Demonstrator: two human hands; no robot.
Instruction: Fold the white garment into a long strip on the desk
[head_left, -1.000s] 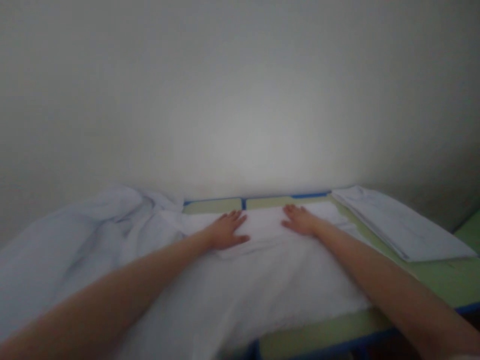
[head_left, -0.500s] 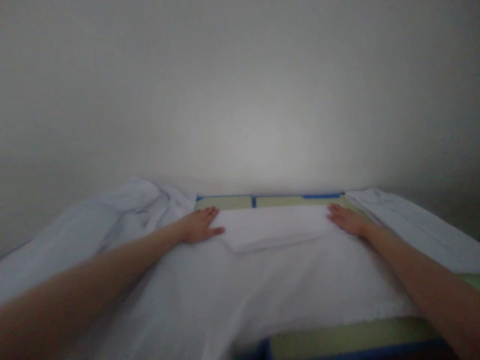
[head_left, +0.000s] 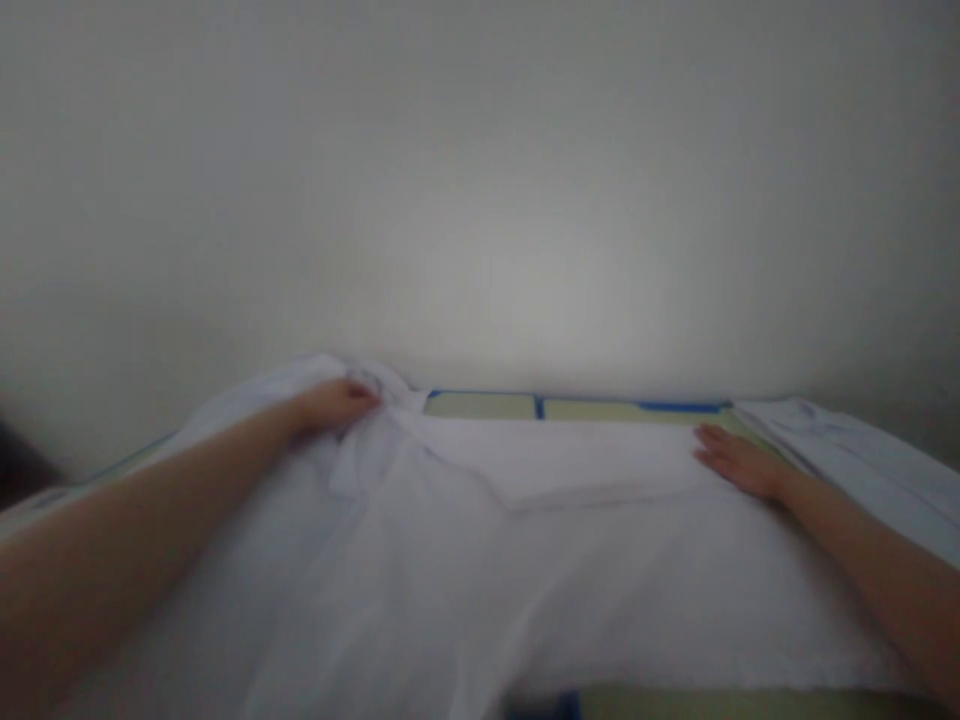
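Observation:
A large white cloth [head_left: 525, 560] lies spread over a green table [head_left: 480, 405] with blue edging, its far edge folded back on itself. My left hand [head_left: 335, 403] is at the far left, fingers closed on a bunched part of the white cloth and lifting it a little. My right hand [head_left: 739, 462] lies flat on the cloth's right side, fingers stretched out. The picture is dim and soft.
A second folded white cloth [head_left: 862, 460] lies at the right end of the table. More loose white fabric is heaped at the left. A plain pale wall [head_left: 480, 200] rises right behind the table's far edge.
Both hands have slid apart from the middle of the cloth. The left hand has gone to the left, closed on the bunched fabric and raised it. The view has turned left.

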